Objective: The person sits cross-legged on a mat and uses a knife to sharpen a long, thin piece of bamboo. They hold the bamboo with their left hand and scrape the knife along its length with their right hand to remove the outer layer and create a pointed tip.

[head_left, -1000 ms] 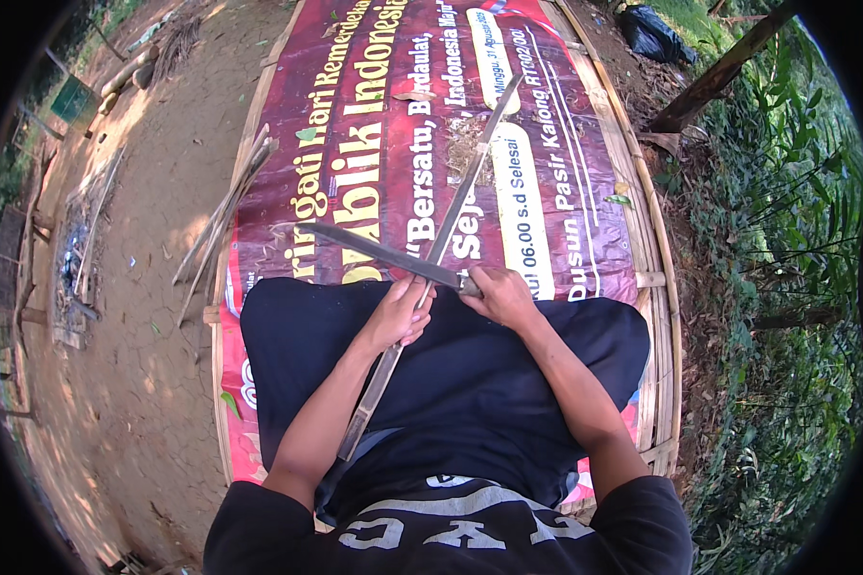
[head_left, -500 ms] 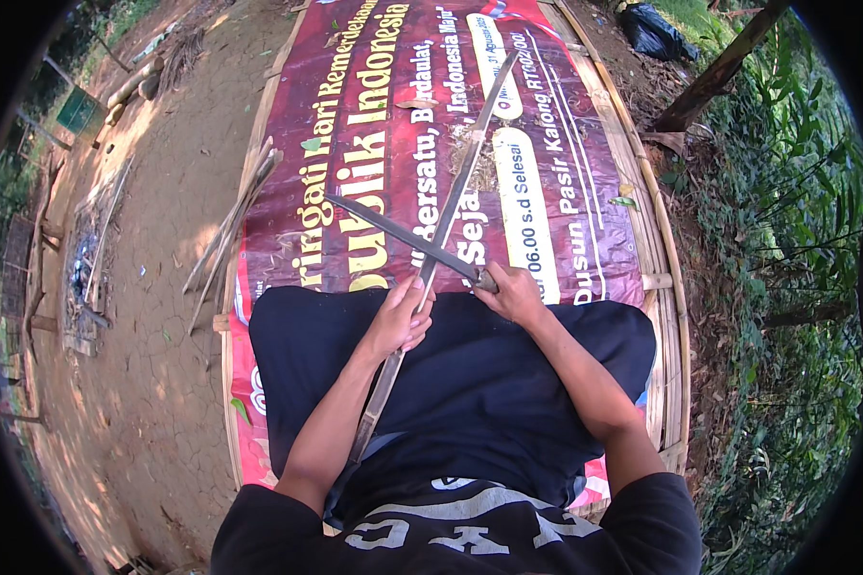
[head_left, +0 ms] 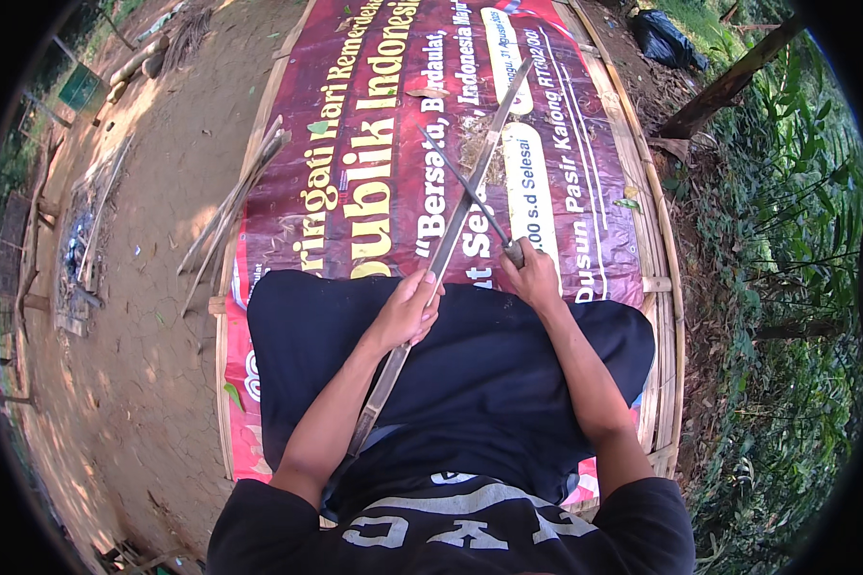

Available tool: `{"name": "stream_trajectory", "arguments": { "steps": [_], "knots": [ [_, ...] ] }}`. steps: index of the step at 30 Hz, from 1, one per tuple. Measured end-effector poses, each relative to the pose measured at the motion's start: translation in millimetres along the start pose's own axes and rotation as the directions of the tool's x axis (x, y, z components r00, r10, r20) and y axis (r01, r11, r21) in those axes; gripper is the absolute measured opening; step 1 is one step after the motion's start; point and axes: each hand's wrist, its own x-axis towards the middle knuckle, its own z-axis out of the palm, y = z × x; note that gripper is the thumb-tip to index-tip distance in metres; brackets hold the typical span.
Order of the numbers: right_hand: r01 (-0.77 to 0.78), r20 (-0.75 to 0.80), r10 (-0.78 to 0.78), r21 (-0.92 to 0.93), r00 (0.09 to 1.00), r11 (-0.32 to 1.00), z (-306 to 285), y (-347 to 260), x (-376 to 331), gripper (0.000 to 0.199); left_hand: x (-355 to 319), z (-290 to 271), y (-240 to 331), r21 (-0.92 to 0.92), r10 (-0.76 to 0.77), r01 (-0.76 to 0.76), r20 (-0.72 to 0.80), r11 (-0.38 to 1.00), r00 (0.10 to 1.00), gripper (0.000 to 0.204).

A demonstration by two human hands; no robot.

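Observation:
A long, narrow strip that looks like split bamboo (head_left: 382, 388) runs from my lap forward and to the right over the banner. My left hand (head_left: 410, 309) is closed around it near the front edge of the dark cloth on my lap. In my right hand (head_left: 535, 276), the fingers wrap round the short handle of a knife (head_left: 490, 219). Its long thin blade points forward and left and crosses the strip, beyond my left hand. Whether the blade's edge touches the strip, I cannot tell.
A red printed banner (head_left: 585, 192) covers a bamboo platform edged with poles (head_left: 666, 230). Shavings (head_left: 497, 165) lie on it. Several thin sticks (head_left: 243, 196) lean at its left edge, beside bare ground. Beyond the right edge are plants, a slanting post (head_left: 729, 81) and a black bag (head_left: 666, 40).
My right hand has moved forward and slightly right. The knife has swung from lying more sideways to pointing more forward. My left hand keeps its hold on the strip.

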Motion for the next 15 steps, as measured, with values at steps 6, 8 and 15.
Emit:
{"name": "stream_trajectory", "arguments": {
  "steps": [6,8,15],
  "knots": [
    [0.380,0.151,-0.375,-0.010,0.915,0.925,10.8,-39.3,-21.1,0.032,4.6,-11.2,-4.2,-0.039,0.029,-0.025,0.092,0.999,0.995,0.018],
    [0.461,0.141,-0.454,-0.015,0.880,0.887,14.7,-41.5,-21.9,0.033,5.6,-29.6,-21.3,0.061,0.030,-0.041,0.181,0.997,0.983,0.017],
    [0.289,0.023,-0.288,-0.021,0.957,0.957,-2.6,-29.4,-13.4,0.031,15.2,-3.4,-5.5,-0.258,0.112,-0.070,0.150,0.964,0.982,0.038]
  ]
}}
